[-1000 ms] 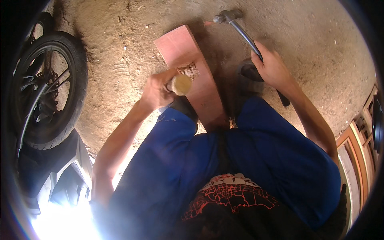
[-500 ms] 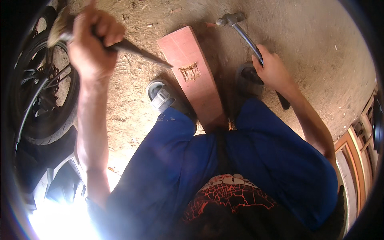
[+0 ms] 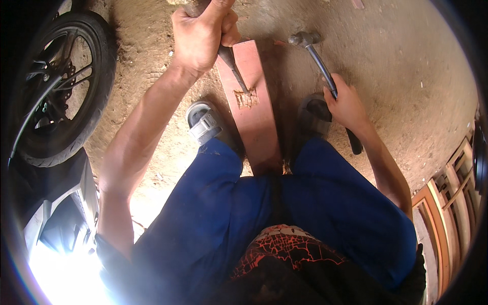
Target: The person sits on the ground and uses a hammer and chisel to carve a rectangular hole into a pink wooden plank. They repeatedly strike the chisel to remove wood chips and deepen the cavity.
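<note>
L hand (image 3: pixel 203 35) clenched on dark metal chisel (image 3: pixel 231 63), tip in the rough notch (image 3: pixel 247 98) of the reddish wood plank (image 3: pixel 251 109) lying on the dirt floor btwn the feet. R hand (image 3: pixel 348 104) grasps steel hammer (image 3: pixel 320 58). Keep chisel steady, strike squarely.

One fisheye head view looks steeply down from above the seated person's lap, close over the reddish plank (image 3: pixel 250 109) on the dirt ground (image 3: pixel 406 81), forearms entering from below; edges bend at the rim, where a motorcycle wheel (image 3: pixel 56 86) curves at left
</note>
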Motion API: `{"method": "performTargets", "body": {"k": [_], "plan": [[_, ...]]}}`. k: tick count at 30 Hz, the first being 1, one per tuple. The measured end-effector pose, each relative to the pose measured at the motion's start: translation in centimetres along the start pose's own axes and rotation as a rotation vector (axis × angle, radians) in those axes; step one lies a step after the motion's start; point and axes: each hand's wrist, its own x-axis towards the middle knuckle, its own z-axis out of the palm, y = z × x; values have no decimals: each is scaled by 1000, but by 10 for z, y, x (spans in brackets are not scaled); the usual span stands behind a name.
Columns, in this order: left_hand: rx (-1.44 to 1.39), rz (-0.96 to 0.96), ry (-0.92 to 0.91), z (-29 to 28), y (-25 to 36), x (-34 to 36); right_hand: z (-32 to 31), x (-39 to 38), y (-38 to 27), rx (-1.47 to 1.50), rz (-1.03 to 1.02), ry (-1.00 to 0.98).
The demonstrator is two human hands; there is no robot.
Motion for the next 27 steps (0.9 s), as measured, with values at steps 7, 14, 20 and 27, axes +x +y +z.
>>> {"method": "performTargets", "body": {"k": [7,14,20,27], "plan": [[-26,28,-46,-3,4,3,4,0,6,-68,-39,52],[21,-25,-8,-5,-6,8,-3,0,-12,-34,32,-25],[52,10,-4,2,-2,11,-2,3,-2,34,-127,79],[68,-9,-37,3,-3,13,-19,3,-25,435,271,-135]]}}
